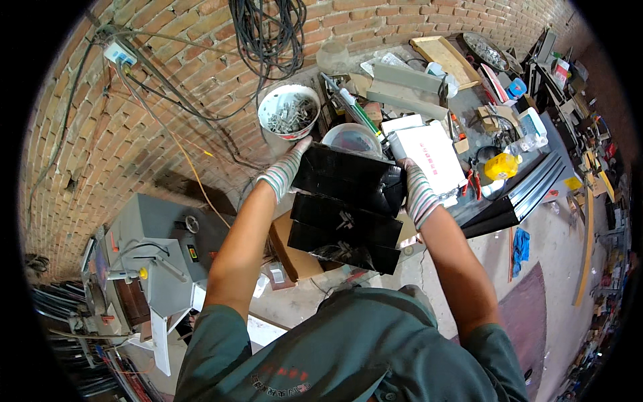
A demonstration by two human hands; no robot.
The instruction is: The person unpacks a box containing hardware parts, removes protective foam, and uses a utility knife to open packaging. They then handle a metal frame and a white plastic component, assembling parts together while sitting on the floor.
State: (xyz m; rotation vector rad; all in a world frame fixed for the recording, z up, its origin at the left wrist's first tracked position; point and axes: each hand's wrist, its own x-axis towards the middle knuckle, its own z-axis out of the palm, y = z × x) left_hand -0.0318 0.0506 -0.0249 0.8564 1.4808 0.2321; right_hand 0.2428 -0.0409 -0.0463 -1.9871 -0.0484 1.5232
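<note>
Both my hands wear striped knit gloves. Between them they hold a black box with glossy panels and its flaps standing apart, in front of my chest. My left hand grips its upper left corner, and most of the fingers are hidden behind it. On the opposite side, my right hand is closed on the right edge. A white bucket with small metal pieces stands just beyond my left hand. Behind the box is a clear round tub. White cartons lie beside my right hand.
The cluttered bench carries a yellow bottle, red-handled pliers and black metal profiles. Coiled cables hang on the brick wall. A grey machine stands at left, and an open brown carton sits below the box.
</note>
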